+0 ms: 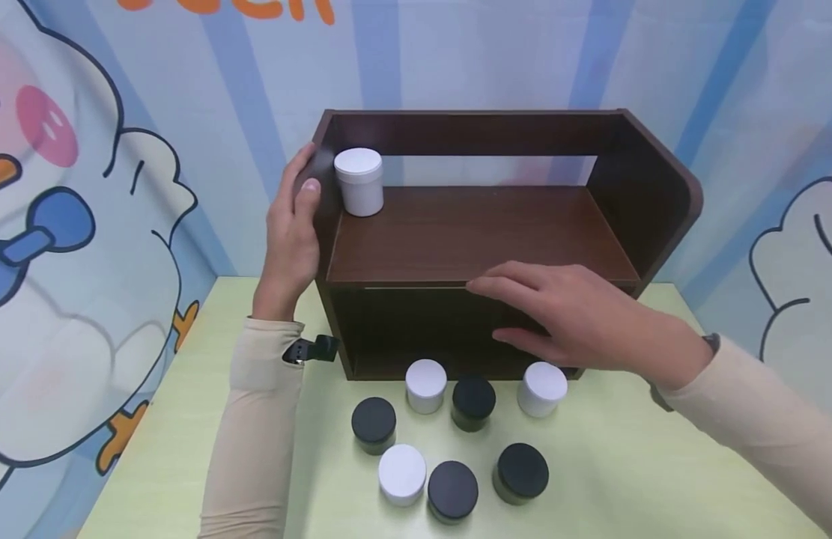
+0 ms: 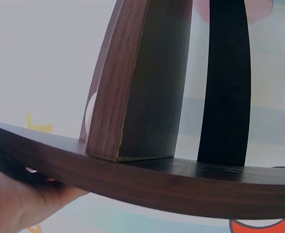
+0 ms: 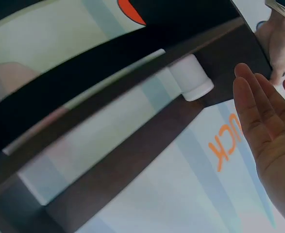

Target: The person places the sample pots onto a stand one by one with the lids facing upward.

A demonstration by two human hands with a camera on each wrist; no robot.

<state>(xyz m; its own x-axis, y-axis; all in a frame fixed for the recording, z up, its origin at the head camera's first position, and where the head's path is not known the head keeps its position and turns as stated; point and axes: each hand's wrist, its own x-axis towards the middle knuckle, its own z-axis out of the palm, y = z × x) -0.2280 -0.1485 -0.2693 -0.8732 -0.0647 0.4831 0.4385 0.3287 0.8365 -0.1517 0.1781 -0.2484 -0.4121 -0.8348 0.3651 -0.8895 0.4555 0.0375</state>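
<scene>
A dark brown two-level wooden shelf stands on the table. My left hand holds its left side panel near the top, thumb at the panel's front edge; in the left wrist view that hand lies along the panel's outer face. On the upper board, tight in the left corner, sits a white lidded jar. With fingers extended, my right hand hovers in front of the middle board's edge, holding nothing. Below it is a white jar, and a black-lidded jar stands to its left.
More jars are spread over the pale green table: white ones, and black-lidded ones. Behind the shelf hangs a blue striped backdrop with cartoon ducks.
</scene>
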